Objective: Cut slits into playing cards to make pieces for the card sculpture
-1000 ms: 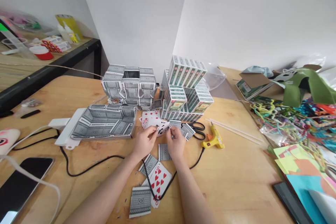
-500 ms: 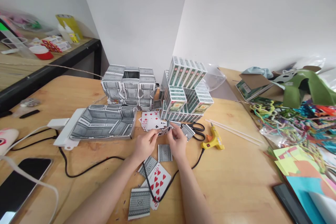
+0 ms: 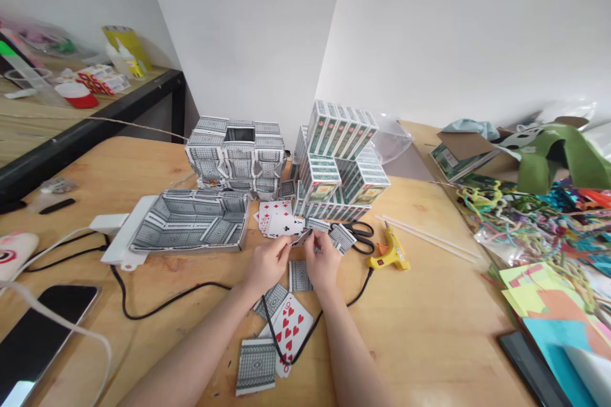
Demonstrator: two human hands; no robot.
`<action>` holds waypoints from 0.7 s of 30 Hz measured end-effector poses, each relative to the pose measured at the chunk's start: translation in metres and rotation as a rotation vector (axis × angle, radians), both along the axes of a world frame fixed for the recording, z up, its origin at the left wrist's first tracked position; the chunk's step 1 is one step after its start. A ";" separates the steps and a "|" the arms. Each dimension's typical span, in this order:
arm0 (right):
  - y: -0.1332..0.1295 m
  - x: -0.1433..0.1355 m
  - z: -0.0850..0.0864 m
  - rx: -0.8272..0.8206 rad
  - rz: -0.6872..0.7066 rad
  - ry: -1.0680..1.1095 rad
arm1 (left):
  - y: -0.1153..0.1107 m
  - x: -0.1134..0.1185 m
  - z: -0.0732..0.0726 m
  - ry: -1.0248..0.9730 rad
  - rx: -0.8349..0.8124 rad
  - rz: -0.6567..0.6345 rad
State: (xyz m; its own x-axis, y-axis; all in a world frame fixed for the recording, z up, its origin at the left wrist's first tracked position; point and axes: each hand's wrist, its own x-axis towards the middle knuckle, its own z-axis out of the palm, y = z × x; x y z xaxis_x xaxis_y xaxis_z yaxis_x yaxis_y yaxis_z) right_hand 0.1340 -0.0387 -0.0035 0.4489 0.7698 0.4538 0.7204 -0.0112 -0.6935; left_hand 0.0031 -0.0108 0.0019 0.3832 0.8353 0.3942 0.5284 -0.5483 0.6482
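A small folded playing card point(image 3: 302, 238) is pinched between the left hand point(image 3: 268, 262) and the right hand point(image 3: 323, 262), fingertips of both closed on its edges, just above the light wooden desk point(image 3: 429, 324). The card is held in front of a fanned pile of face-up red and black playing cards point(image 3: 279, 219). A yellow hot glue gun point(image 3: 390, 250) lies to the right of that pile, black-handled scissors point(image 3: 359, 234) between them. A face-up ten of hearts point(image 3: 292, 325) lies nearer the wrists, crossed by a black cable point(image 3: 191, 292).
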 end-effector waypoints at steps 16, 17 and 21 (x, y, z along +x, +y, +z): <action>0.005 0.006 0.004 -0.095 0.223 0.126 | 0.002 0.001 0.008 -0.176 -0.141 0.157; 0.004 0.003 0.004 -0.093 0.194 0.084 | 0.001 0.002 0.008 -0.181 -0.144 0.149; 0.001 -0.010 0.002 -0.112 0.009 -0.055 | -0.002 0.005 0.006 -0.205 -0.169 0.099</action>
State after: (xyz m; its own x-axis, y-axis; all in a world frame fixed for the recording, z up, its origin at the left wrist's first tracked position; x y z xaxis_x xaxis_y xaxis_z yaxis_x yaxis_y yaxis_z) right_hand 0.1243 -0.0374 -0.0011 0.4182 0.8212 0.3882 0.7577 -0.0796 -0.6477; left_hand 0.0076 -0.0131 0.0082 0.2227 0.9254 0.3066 0.4224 -0.3751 0.8251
